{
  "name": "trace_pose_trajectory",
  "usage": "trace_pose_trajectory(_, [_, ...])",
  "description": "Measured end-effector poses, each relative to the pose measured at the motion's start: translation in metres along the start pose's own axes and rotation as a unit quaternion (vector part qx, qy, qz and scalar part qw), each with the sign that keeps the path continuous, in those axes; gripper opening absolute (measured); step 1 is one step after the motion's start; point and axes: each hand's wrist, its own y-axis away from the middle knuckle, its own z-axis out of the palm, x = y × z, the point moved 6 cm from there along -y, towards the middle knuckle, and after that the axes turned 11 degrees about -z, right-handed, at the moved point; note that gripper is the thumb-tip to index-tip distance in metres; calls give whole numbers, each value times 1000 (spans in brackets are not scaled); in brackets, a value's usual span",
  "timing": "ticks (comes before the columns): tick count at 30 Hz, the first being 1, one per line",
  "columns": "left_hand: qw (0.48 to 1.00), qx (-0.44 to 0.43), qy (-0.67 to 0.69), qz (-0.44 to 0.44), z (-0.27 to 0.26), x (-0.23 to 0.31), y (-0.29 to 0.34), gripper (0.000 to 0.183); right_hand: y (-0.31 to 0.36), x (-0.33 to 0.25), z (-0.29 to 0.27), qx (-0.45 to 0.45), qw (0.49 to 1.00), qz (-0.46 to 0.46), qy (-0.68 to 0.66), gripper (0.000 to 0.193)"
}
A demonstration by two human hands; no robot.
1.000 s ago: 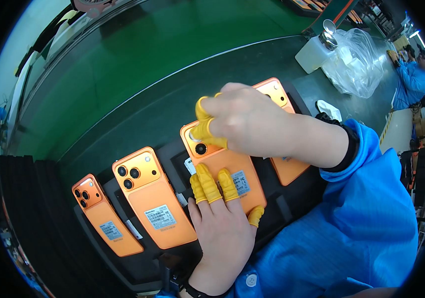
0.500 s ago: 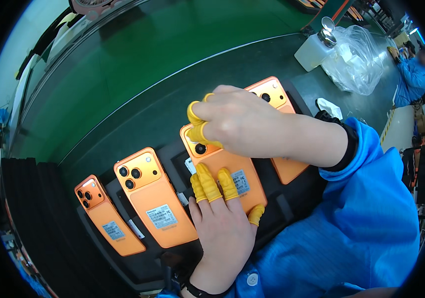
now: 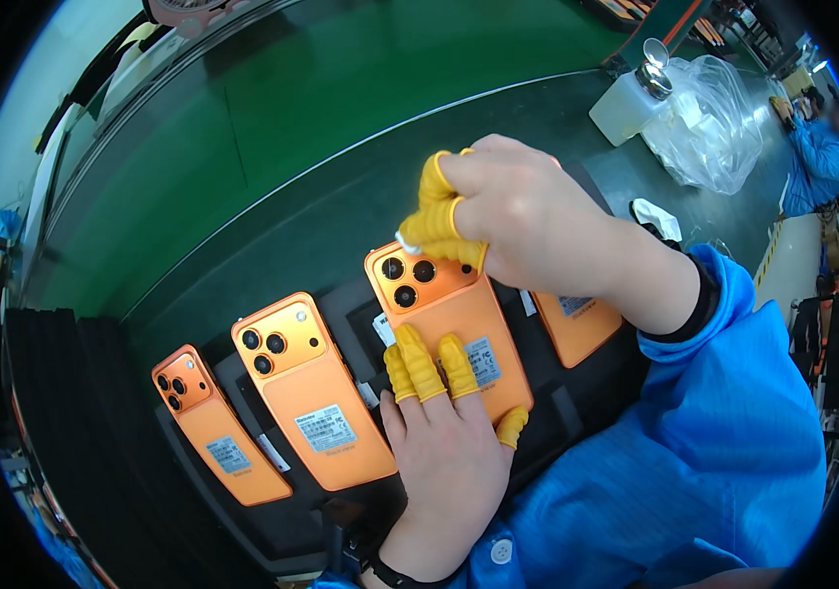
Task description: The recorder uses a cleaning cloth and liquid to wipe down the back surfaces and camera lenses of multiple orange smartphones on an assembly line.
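Note:
Four fingertips of my left hand [image 3: 447, 447] wear yellow finger cots and lie stretched out on the back of an orange smartphone [image 3: 454, 304], the thumb at its right edge. This phone lies camera side up in a black tray [image 3: 569, 410]. Just above its camera area, my right hand [image 3: 537, 221], also in yellow finger cots, is closed in a pinch on a small white wad [image 3: 407, 242]. Left of my hands lie two more orange phones, a nearer phone [image 3: 346, 461] and an outer phone [image 3: 248, 483]. Another phone [image 3: 576, 339] is partly hidden under my right forearm.
A white pump bottle [image 3: 624, 108] with its metal lid raised stands at the back right beside a clear plastic bag [image 3: 709, 147]. A crumpled white cloth [image 3: 657, 219] lies nearer. Black stacked material [image 3: 66, 412] borders the left. A person in blue [image 3: 820, 162] sits at far right.
My right hand has lifted up and to the right, off the phone's camera area, uncovering the lenses and the white wad. My left hand keeps its place on the phone.

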Motion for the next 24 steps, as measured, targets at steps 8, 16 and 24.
trace_pose_trajectory(8, [1000,-20,-11,0,2,0,1,83,5,-8,9,-131,989,-58,-37,14])
trace_pose_trajectory(16, [1000,19,-16,18,-1,2,-1,77,10,16,-15,-99,988,66,101,14])
trace_pose_trajectory(24, [1000,17,-20,15,0,0,1,81,31,40,-51,-1,984,136,120,11])
